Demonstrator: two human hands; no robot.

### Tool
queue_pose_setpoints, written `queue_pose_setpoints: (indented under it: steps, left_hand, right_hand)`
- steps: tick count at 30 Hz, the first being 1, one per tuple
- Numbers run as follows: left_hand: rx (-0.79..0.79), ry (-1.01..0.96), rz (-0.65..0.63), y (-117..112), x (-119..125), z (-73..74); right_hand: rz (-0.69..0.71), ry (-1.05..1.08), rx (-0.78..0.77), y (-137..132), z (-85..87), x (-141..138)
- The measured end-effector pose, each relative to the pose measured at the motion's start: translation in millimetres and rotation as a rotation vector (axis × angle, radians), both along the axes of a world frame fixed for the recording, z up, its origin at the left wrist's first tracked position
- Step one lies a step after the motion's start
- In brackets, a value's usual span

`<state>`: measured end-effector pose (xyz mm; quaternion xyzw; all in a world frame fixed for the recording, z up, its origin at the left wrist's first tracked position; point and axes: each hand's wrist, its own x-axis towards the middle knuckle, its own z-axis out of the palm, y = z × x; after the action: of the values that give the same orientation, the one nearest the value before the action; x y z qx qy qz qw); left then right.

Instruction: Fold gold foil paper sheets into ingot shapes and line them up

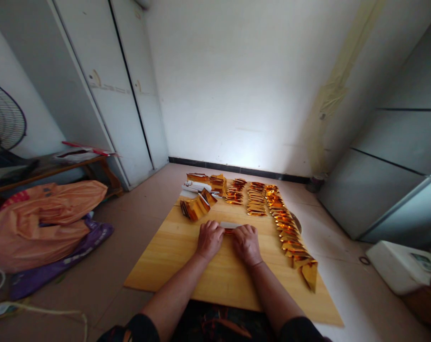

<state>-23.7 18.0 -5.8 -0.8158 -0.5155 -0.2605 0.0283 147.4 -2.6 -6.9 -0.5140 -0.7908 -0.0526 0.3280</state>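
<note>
A person's left hand point(210, 239) and right hand point(246, 242) grasp opposite ends of a small gold foil sheet point(229, 225), fingers curled over it, its pale strip showing between them above the middle of a wooden board point(179, 254). The piece in hand appears partly folded, though the fingers hide much of it. Shaped work is already plentiful: a long row of folded gold pieces point(284, 230) runs down the board's right side, overlapping, with a shorter middle row point(257, 199) and a left row point(235, 191) beside it toward the far edge. What seems left to work lies at the far left corner, where a curved stack of gold sheets point(197, 206) rests near a white bundle point(198, 186) and a second gold stack point(218, 183). How many sheets remain cannot be told from this view.
</note>
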Motion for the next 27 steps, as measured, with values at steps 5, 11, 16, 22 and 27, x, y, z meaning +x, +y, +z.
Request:
queue_pose_setpoints:
  steps: [5, 11, 16, 22, 27]
  left_hand:
    - [-0.05, -0.031, -0.05, 0, 1, 0.5]
    - [-0.167, -0.082, -0.054, 3, 0, -0.3]
    - [-0.219, -0.169, -0.036, 9, -2, -3.9]
    - [-0.293, -0.202, -0.006, 15, 0, -4.6]
    - [-0.341, -0.19, 0.03, 16, 1, -1.5]
  right_hand:
    - [-0.094, 0.055, -0.13, 6, -6.5, 5]
    - [-0.128, 0.129, -0.276, 11, -9.6, 16]
    - [-0.122, 0.115, -0.331, 12, -8.7, 23]
    - [-0.18, 0.064, -0.39, 13, -1.5, 22]
    - [-0.206, 0.058, -0.412, 14, 4.2, 20]
